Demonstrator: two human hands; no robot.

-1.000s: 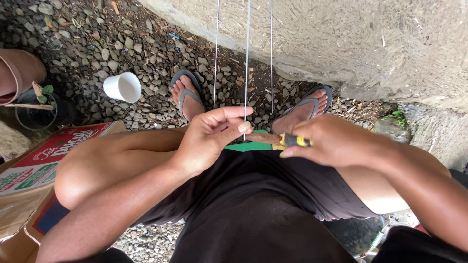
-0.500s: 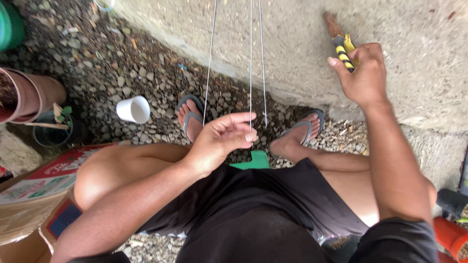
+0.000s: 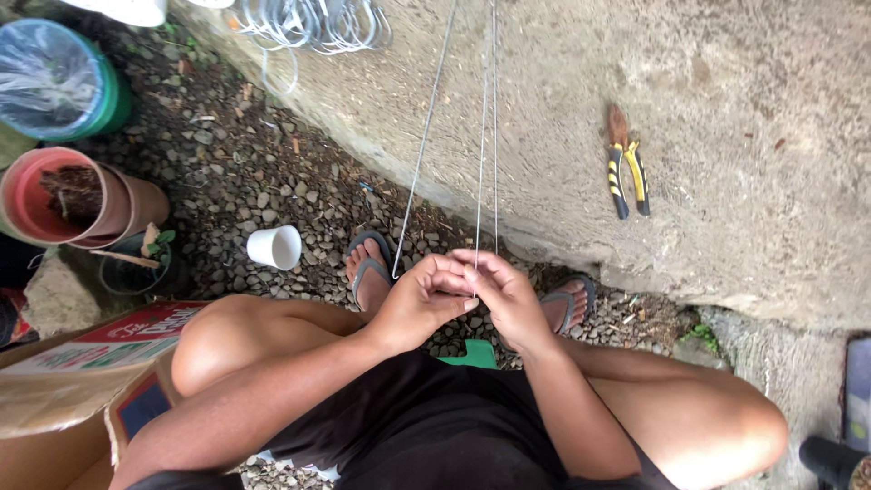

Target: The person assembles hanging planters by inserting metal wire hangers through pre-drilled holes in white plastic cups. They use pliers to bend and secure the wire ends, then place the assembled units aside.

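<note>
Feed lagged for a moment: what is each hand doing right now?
Left hand: closed, pinching the thin wires.
Right hand: closed on the same wires; the pliers lie on the concrete, unheld.

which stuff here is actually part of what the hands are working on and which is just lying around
In use:
- thin wires, pinched where both hands meet
- left hand
- right hand
- wire coil on the concrete slab

Lying about:
- yellow-handled pliers, set down on the slab
- white cup
- clay pot
- green bucket
- cardboard box
</note>
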